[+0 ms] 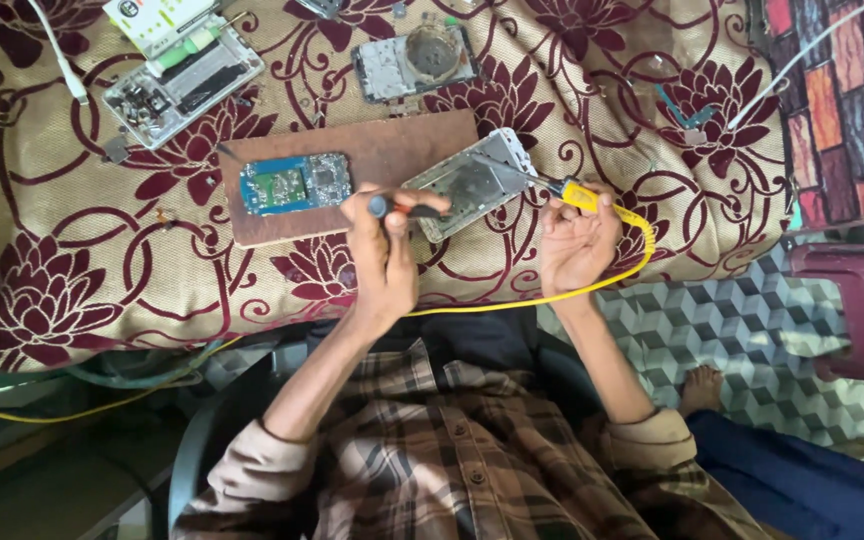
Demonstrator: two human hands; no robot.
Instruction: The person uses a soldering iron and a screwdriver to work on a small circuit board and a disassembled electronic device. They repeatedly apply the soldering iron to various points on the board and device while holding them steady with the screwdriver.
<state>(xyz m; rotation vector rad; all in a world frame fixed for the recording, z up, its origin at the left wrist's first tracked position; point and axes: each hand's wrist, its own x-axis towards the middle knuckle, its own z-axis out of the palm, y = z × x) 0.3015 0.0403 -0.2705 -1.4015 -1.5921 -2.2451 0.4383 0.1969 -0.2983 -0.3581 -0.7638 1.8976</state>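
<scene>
Your left hand (382,255) is clamped on a small screwdriver (404,208), your right hand (577,240) gripping a yellow soldering iron (552,186); its tip sits on the opened phone frame (472,183), half on the wooden board (392,150) on the floral cloth (72,240). Blue circuit board (295,183) lies just left

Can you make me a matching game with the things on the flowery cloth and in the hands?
Things:
1. circuit board
2. soldering iron
3. wooden board
4. screwdriver

Descriptions:
A. brown, flat on the flowery cloth
B. blue, lying on the wooden board
C. yellow handle, in the right hand
D. held in the left hand

Pairs: 1-B, 2-C, 3-A, 4-D
</scene>
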